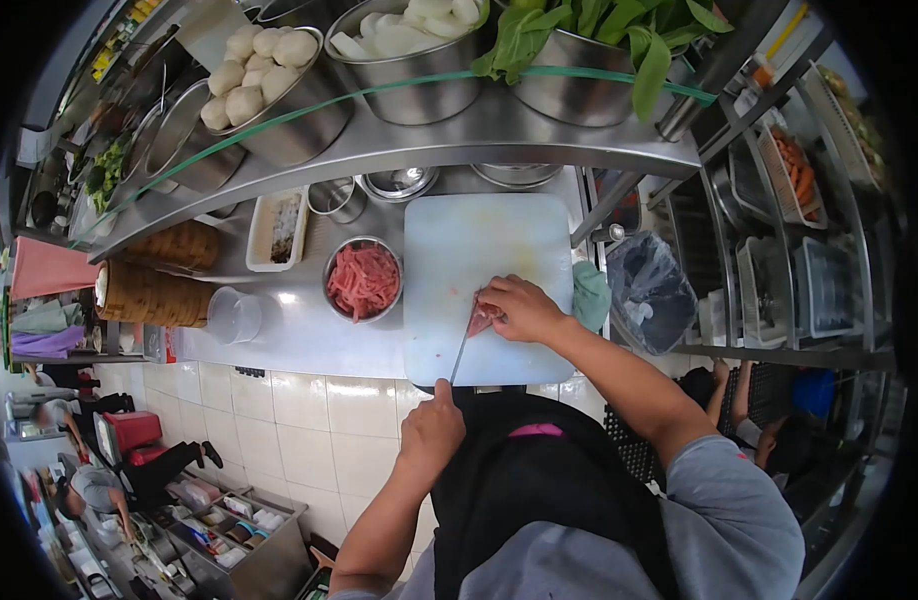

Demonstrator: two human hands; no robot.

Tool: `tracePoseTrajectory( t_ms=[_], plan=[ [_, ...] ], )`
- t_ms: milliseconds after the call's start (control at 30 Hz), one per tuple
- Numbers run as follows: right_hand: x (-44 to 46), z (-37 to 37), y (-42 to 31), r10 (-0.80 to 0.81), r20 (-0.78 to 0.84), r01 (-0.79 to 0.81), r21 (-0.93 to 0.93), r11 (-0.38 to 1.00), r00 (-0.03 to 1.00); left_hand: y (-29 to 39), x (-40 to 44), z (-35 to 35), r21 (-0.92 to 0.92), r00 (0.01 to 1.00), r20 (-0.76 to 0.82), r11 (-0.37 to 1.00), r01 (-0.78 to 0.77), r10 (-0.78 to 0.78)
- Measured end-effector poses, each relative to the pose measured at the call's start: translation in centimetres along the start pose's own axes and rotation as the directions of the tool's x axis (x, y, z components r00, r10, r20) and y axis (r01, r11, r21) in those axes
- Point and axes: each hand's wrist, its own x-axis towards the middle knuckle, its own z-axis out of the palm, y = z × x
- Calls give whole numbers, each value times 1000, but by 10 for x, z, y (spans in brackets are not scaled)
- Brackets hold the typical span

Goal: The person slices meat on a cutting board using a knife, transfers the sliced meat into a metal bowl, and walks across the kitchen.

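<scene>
My left hand (433, 428) is closed around the handle of a knife (461, 349). The knife's blade points away from me over a white cutting board (489, 235), alongside a small piece of raw red meat (482, 318). My right hand (520, 308) presses and grips that piece with curled fingers, right beside the blade. To the left of the board, a round metal bowl (329, 270) holds raw meat cut into strips (363, 280). Small scraps lie on the board. A green cloth (590, 297) touches its right edge.
Above the counter runs a metal shelf (409, 160) with pots of white vegetables and leafy greens. Left are a white tray (277, 230), bamboo steamers (154, 293) and a clear tub (233, 314). A bag-lined bin (651, 292) stands right. Other people work at lower left and right.
</scene>
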Motion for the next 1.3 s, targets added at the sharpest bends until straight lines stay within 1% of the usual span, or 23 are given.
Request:
tracePoseTrajectory(
  t_ms=[100,167,233,267,333,367,433,533,667,733,767,833,867,900,967,1000,1033,1100,1233,1300],
  plan=[
    [-1,3,3,7,-3,-7,-7,1000,1000,3,4,1,-19,1000,13,1000,-7,8],
    [0,4,6,-26,-5,26,23,999,1000,3,7,5,-41,1000,13,999,-13,13],
    [0,6,7,-12,-8,13,31,999,1000,0,20,19,-75,997,-13,994,-73,72],
    [1,7,8,0,-9,0,38,999,1000,0,25,23,-74,997,-13,995,-73,72],
    [0,9,10,-7,-9,7,40,999,1000,5,41,24,-182,999,-26,982,-50,46],
    [0,10,10,-14,-7,14,43,999,1000,4,51,30,-182,999,-26,982,-48,44],
    [0,12,11,-13,-17,13,53,999,1000,-1,71,47,-274,998,-40,960,-52,43],
    [-2,14,7,0,-43,2,50,999,999,2,87,60,-244,999,-49,970,-15,3],
    [-5,14,8,29,-56,-27,36,999,998,-10,43,75,-273,999,-43,962,-23,12],
    [-5,9,3,45,-69,-43,40,998,997,-20,12,81,-252,988,117,959,131,-104],
    [-6,8,0,57,-80,-54,44,998,995,-26,7,83,-247,987,122,960,130,-102],
    [-6,10,2,49,-83,-44,55,998,995,-33,1,78,-245,995,78,967,75,-57],
    [-6,11,3,36,-88,-30,60,998,995,-36,4,75,-208,997,50,976,66,-57],
    [-4,10,2,33,-89,-27,58,998,995,-34,10,63,-208,997,47,976,66,-58],
    [-6,7,0,34,-88,-32,25,999,996,-28,20,38,-226,999,-33,974,25,-34],
    [-7,7,0,34,-84,-32,24,999,996,-24,21,26,-212,1000,4,977,10,-9],
    [-7,7,-1,29,-78,-27,31,999,997,-18,18,14,-216,1000,4,976,15,-14],
    [-3,6,-3,18,-73,-16,38,999,997,-6,15,-5,-188,998,70,982,18,-5],
    [-3,5,-4,27,-61,-26,14,1000,998,2,12,-1,-157,995,93,987,37,-23],
    [-6,8,-2,20,-54,-19,14,1000,998,1,20,20,-207,1000,22,978,-1,5]
  ],
)
